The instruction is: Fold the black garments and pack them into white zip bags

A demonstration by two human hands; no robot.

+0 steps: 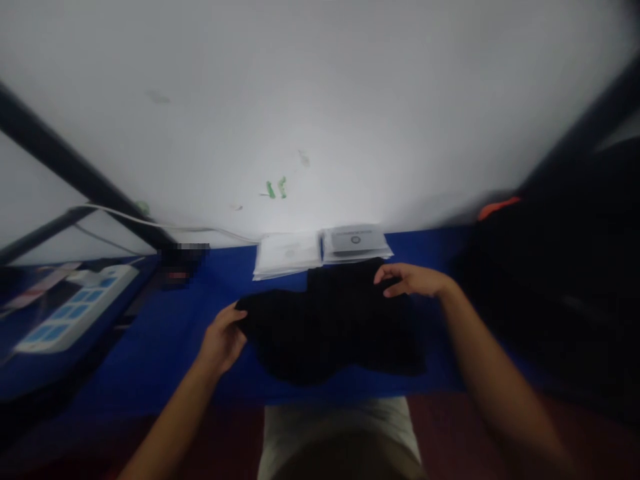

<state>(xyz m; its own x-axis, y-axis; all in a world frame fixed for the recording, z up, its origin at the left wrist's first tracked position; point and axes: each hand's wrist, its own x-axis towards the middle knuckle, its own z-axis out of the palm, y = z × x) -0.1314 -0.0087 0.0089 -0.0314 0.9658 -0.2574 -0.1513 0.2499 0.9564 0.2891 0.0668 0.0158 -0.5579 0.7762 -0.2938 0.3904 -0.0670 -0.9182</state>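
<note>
I see the left hand (pixel 225 337) pinching the black cloth (pixel 330 327) by its left end, likely to steady that edge, while the right hand (pixel 413 279) hangs half open over the upper right, thumb and finger apart; whether it touches, I can't tell. The cloth lies soft, matt and irregular across the smooth blue table (pixel 165 347), just in front of two flat, whitish stacks (pixel 289 255), probably set back for room.

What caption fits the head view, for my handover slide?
Left hand gripping the edge of a black cloth on a blue tabletop, right hand at its far right corner, white packets beyond.
</note>
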